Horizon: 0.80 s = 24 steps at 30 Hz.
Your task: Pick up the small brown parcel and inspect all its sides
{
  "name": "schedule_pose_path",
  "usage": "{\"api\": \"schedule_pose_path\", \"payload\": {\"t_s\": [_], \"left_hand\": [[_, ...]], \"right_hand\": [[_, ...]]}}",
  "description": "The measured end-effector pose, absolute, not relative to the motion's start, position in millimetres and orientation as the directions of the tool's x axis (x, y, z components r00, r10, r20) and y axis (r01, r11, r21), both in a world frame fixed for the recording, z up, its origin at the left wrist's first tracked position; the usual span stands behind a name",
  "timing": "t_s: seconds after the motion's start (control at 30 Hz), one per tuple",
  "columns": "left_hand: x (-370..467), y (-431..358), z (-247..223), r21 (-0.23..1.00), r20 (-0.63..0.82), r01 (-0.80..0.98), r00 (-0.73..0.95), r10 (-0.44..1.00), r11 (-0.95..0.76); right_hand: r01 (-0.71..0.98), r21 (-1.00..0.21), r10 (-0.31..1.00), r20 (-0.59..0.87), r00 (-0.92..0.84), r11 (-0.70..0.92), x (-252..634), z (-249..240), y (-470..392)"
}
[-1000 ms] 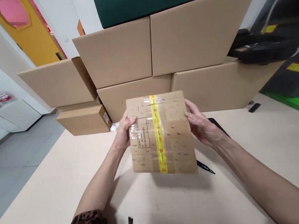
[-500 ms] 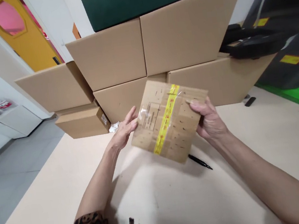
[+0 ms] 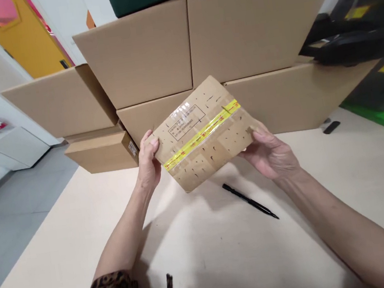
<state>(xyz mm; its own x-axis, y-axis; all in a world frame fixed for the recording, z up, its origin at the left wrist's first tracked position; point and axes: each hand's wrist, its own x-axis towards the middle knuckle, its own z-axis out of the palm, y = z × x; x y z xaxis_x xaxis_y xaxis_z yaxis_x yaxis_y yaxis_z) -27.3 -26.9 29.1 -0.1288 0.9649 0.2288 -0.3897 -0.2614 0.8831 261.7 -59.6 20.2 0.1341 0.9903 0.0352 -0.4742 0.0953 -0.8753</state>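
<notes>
We hold the parcel (image 3: 202, 132) above the worktop (image 3: 83, 235), tilted; left hand (image 3: 147, 164) fingers clasp its 9 o'clock end, right hand (image 3: 272, 154) its 3 o'clock. Pen (image 3: 250, 201) lies below. Advised: firm edge grip, level turning.

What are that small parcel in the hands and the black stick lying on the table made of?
The small parcel looks like matte brown cardboard, sealed with glossy clear tape and a printed yellow strip. The black pen seems to be plastic with a dull finish, though it is too small to be sure.
</notes>
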Motion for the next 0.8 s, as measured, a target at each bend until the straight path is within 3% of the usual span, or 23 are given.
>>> {"api": "schedule_pose_path", "payload": {"t_s": [0.2,0.33,0.63,0.8], "left_hand": [[-33.7,-19.7,25.1,0.881,0.213,-0.394,-0.163,0.963,-0.262],[-34.8,-22.0,26.7,0.900,0.216,-0.358,-0.131,0.968,-0.249],[-41.1,-28.6,33.3,0.928,0.345,-0.178,0.085,0.935,-0.327],[-35.9,-31.9,32.6,0.933,0.354,-0.134,0.167,0.920,-0.334]], "right_hand": [[-0.244,-0.970,0.998,0.013,-0.063,-0.003,269.2,16.8,-59.0],[-0.176,-0.984,0.998,-0.006,-0.059,-0.016,265.9,12.4,-60.7],[-0.295,-0.955,0.999,0.035,-0.041,0.022,261.3,11.0,-67.1],[-0.448,-0.864,0.961,0.131,0.241,0.230,244.9,19.2,-75.5]]}}
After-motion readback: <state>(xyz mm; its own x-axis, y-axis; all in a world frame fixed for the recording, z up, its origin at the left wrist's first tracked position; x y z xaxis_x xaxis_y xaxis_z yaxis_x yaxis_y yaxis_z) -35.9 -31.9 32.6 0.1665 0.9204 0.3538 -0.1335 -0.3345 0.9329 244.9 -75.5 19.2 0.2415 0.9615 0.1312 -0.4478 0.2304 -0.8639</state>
